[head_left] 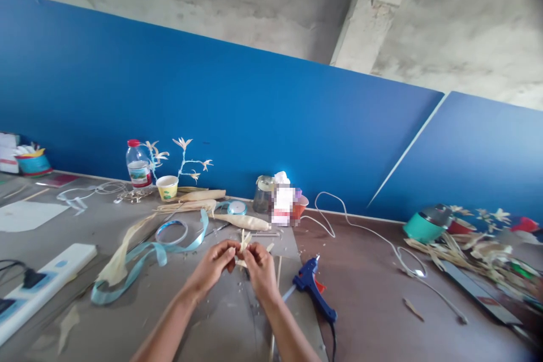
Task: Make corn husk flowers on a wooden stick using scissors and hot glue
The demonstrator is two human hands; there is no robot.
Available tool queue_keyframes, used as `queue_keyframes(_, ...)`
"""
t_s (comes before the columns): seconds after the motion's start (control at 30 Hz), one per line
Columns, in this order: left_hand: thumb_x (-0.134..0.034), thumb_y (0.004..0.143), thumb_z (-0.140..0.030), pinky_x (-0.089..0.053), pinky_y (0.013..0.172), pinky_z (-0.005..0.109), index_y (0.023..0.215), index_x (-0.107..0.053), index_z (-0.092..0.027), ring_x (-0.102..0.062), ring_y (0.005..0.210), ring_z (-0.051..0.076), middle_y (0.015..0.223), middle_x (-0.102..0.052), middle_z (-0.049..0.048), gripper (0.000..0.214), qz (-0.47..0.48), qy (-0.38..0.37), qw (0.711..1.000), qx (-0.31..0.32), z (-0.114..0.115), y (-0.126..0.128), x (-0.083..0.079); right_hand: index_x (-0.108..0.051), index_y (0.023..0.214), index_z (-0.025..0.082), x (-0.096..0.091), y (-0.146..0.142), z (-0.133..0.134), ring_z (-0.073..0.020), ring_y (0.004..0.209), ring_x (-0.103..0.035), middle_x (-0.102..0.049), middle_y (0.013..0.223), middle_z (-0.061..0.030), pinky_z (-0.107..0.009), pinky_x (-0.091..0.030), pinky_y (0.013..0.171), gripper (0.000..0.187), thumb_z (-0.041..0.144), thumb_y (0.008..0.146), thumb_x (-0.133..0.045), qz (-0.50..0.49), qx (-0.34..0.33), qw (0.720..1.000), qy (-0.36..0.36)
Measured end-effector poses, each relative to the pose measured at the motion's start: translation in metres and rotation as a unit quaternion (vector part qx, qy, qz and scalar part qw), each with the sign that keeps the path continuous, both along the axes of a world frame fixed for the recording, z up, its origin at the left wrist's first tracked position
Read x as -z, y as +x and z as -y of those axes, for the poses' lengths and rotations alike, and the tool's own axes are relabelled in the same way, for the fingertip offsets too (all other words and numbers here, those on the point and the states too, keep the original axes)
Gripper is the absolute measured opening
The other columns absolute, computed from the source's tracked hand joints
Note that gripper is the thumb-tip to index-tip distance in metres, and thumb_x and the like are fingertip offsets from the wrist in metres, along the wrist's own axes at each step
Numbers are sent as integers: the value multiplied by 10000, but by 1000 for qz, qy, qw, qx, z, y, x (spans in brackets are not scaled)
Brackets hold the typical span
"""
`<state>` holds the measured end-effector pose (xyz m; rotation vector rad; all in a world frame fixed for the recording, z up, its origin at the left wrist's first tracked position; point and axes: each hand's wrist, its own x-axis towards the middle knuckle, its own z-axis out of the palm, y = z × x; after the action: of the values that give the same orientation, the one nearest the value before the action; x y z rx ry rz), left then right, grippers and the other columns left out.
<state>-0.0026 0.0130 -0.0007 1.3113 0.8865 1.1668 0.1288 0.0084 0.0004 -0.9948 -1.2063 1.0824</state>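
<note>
My left hand (220, 260) and my right hand (258, 267) meet above the grey work surface, both with fingers pinched. Between their fingertips is a small corn husk flower (245, 239), its pale pointed petals sticking up; its lower part is hidden by my fingers. To the right of my right hand lies a blue glue gun (313, 285) with an orange-red trigger. Pale dried corn husks (242, 222) rest just beyond my hands. Left of them, a light-blue ribbon (146, 250) curls across the table beside a ribbon roll (171, 232).
Behind stand a red-capped bottle (138, 165), a yellow paper cup (167, 188) by blue-stemmed husk flowers, and a glass jar (263, 195). A power strip (51, 288) lies left. White cable (360, 227) crosses the right side toward a husk pile (487, 254). A blue partition (254, 113) closes the back.
</note>
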Motion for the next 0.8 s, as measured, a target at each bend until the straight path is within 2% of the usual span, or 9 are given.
queue_keyframes(0.1,-643,698,-395,-357,535,224,765,-627,-141,-457,570,111,651,-570,7,263,-43,12,999,-20,0,4,-5,-561,595,174,2,-1,0,-122,537,-460,-536,541,21,-232,-358,532,127,273,669,-588,39,42,998,-9)
queue_keyframes(0.17,-653,684,-374,-352,533,221,706,-626,-145,-444,567,112,604,-548,-8,232,-67,18,997,-42,0,5,-6,-552,564,173,2,1,-1,-105,510,-410,-498,515,35,-223,-318,504,145,277,655,-599,45,39,998,-17)
queue_keyframes(0.3,-637,686,-390,-341,529,223,677,-626,-156,-440,553,116,577,-534,-18,235,-89,20,992,-85,-4,3,-3,-576,621,169,-2,12,-4,-82,465,-332,-437,490,59,-207,-245,454,129,293,643,-605,-42,-35,997,-52)
queue_keyframes(0.4,-626,692,-398,-351,561,233,675,-619,-161,-474,588,135,608,-559,-7,238,-100,34,990,-99,-6,2,2,-604,671,163,-7,20,-6,-80,482,-354,-466,525,50,-203,-274,482,146,308,651,-613,-107,-31,993,-43)
queue_keyframes(0.47,-606,711,-382,-353,584,238,685,-622,-169,-487,616,148,626,-569,-2,215,-118,53,986,-107,-7,3,5,-621,699,157,-10,22,-7,-80,502,-379,-496,558,38,-203,-298,506,182,336,668,-620,-115,-34,992,-30)
queue_keyframes(0.63,-580,730,-346,-362,618,254,696,-631,-198,-501,650,176,655,-588,8,161,-165,95,970,-150,-4,8,8,-640,798,159,-12,22,-5,-96,551,-451,-560,629,23,-205,-337,526,241,340,644,-679,-67,-69,995,-16)
queue_keyframes(0.8,-545,748,-341,-365,621,264,668,-604,-207,-486,644,180,652,-567,7,167,-195,134,957,-166,-2,9,6,-627,636,168,-17,21,-3,-101,498,-428,-529,531,28,-207,-312,477,190,342,708,-600,5,-18,1000,2)
